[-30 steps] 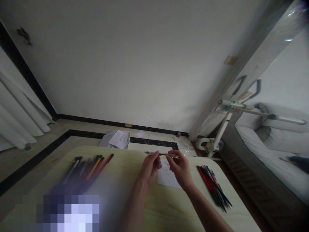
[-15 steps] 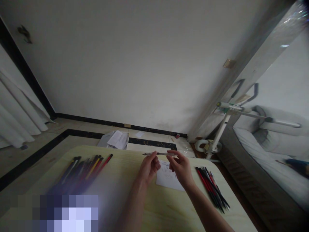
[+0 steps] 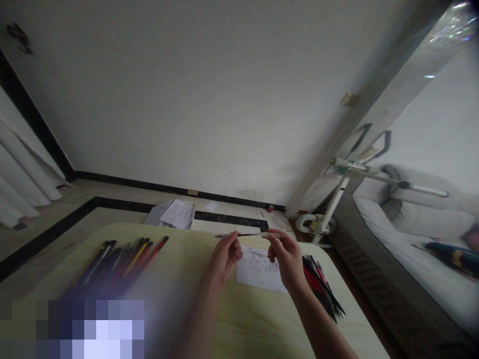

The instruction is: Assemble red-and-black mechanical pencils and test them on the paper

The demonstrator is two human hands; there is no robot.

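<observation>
A slim pen (image 3: 247, 234) with pale, clear-looking ends and a dark thin middle stretches level between my hands above the far part of the table. My left hand (image 3: 226, 253) pinches its left part, and the pale tip pokes out past the thumb. Closed on the right part with thumb and fingers is my right hand (image 3: 283, 249). Whether the pen is in one piece or pulled apart I cannot tell. Below the hands lies a white sheet of paper (image 3: 258, 276) with dark scribbled marks, partly covered by my right hand.
On the pale wooden table (image 3: 247, 319), several pens (image 3: 130, 257) in dark, yellow and red lie at the left, partly blurred. More black and red pens (image 3: 324, 289) lie right of my right forearm. Beyond the table stand a box of papers (image 3: 177, 214) and exercise equipment (image 3: 339, 199).
My hands have moved a little farther apart, and more of the dark thin middle shows between them. The whole view has shifted slightly.
</observation>
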